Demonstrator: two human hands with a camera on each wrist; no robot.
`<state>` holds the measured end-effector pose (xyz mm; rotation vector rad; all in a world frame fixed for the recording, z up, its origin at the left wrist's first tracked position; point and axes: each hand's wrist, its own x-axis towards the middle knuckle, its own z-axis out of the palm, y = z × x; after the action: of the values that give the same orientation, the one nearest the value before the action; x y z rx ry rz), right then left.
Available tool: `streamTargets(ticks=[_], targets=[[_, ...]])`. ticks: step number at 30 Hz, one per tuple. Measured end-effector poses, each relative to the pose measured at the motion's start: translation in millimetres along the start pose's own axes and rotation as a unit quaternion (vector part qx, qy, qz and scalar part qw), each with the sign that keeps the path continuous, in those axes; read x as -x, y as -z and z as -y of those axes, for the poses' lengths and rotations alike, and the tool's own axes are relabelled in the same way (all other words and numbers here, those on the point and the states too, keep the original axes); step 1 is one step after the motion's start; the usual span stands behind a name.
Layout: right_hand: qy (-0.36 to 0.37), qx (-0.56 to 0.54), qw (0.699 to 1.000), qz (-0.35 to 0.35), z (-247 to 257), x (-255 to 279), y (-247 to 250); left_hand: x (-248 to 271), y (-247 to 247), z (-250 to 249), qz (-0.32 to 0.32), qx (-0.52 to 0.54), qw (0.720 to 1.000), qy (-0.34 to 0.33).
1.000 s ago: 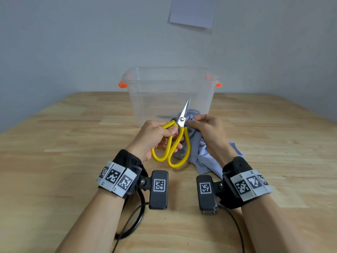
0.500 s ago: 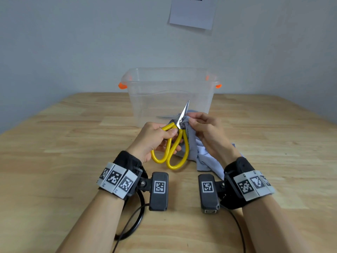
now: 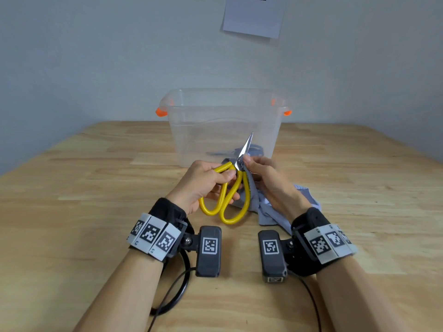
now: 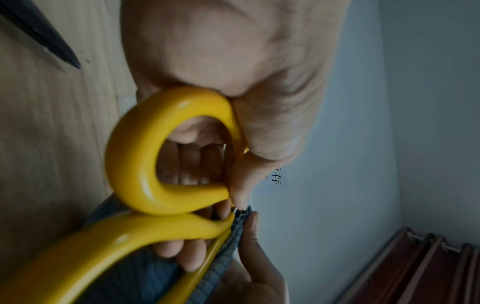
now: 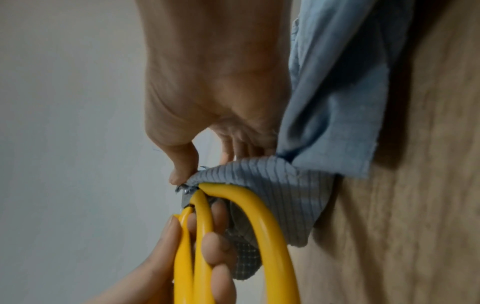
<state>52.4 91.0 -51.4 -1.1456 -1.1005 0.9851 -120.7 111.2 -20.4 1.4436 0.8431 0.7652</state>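
Note:
Yellow-handled scissors (image 3: pixel 229 198) (image 4: pixel 145 164) (image 5: pixel 270 222) point up and away over the wooden table (image 3: pixel 72 200), blades closed. My left hand (image 3: pixel 206 183) grips one handle loop, thumb on top, fingers through it. A grey-blue cloth (image 3: pixel 263 207) (image 5: pixel 332 102) is draped against the scissors' right side. My right hand (image 3: pixel 266 178) pinches the cloth's ribbed edge (image 5: pixel 241 170) (image 4: pixel 233 236) against the blade just above the pivot; the rest of the cloth trails onto the table under my right wrist.
A clear plastic bin (image 3: pixel 225 125) with orange latches stands just behind the hands; some cloth shows through its front wall. A sheet of paper (image 3: pixel 254 15) hangs on the wall. A black cable (image 3: pixel 177 295) loops by my left forearm.
The scissors have turned more edge-on and shifted slightly left. My right hand has slid the cloth up along the blade near the pivot.

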Motion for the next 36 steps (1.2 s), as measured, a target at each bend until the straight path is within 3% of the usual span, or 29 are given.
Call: streamTargets(ticks=[2, 5, 9, 20, 23, 29, 36], targets=[[-0.006, 0.008, 0.999, 0.040, 1, 1, 1, 0, 0, 0, 0.002, -0.001, 1.000, 0.004], [0.018, 0.022, 0.999, 0.042, 2, 2, -1, -1, 1, 1, 0.001, 0.002, 1.000, 0.004], [0.068, 0.043, 0.997, -0.005, 0, 2, 0, -1, 2, 2, 0.019, 0.001, 1.000, 0.005], [0.090, 0.014, 0.992, -0.082, -1, 5, -9, 1, 1, 4, 0.050, -0.014, 0.999, 0.001], [0.077, -0.018, 0.993, -0.083, 0, 7, -9, 0, 0, 4, 0.049, -0.013, 0.999, 0.002], [0.000, -0.054, 0.998, -0.023, 8, 6, -5, -1, 3, 1, 0.023, -0.005, 1.000, 0.015], [-0.029, -0.014, 0.999, -0.002, 14, 7, -1, -1, 4, 1, 0.005, -0.013, 1.000, 0.026]])
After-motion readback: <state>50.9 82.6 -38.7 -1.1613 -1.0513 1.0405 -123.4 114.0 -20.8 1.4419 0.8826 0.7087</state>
